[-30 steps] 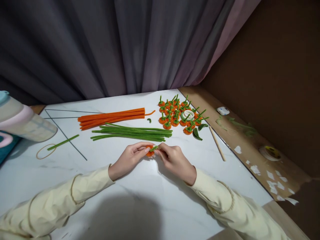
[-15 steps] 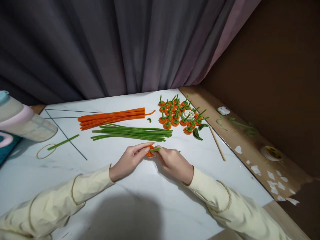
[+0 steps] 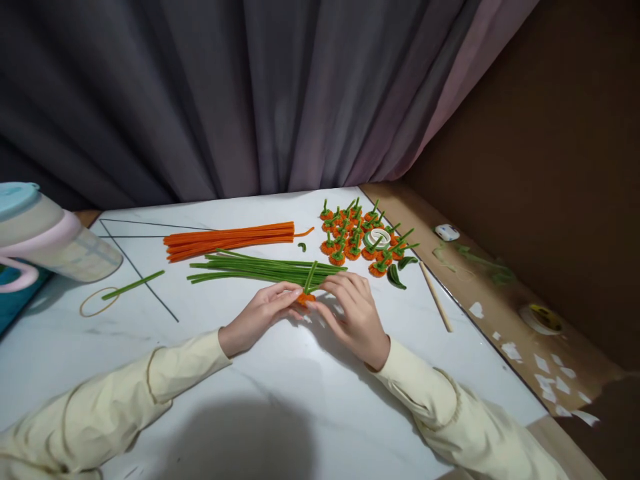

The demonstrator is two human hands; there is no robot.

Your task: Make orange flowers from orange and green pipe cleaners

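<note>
Between my hands is a small pipe-cleaner pumpkin [image 3: 306,299], orange and fluffy, with a green stem pointing up. My left hand [image 3: 263,312] is closed on its left side, thumb on top and fingers beneath. My right hand [image 3: 356,317] has its fingertips at the pumpkin's right side, by a short green piece at the stem's base; the thumb touches the orange edge. Just behind my hands lies a bundle of green pipe cleaners [image 3: 265,268]. Beyond it is a bundle of orange pipe cleaners [image 3: 230,241].
Several finished pumpkins [image 3: 351,251] stand at the back right around a white tape roll [image 3: 378,238]. Near them are curled green pieces [image 3: 395,275] and a wooden stick [image 3: 436,297]. A large bottle [image 3: 65,233], a rubber band [image 3: 91,313] and a loose green pipe cleaner [image 3: 135,285] are left.
The pumpkin's stem has turned from pointing right to pointing up. My right hand has rotated and its fingers have opened out from a tighter pinch. The view has shifted slightly.
</note>
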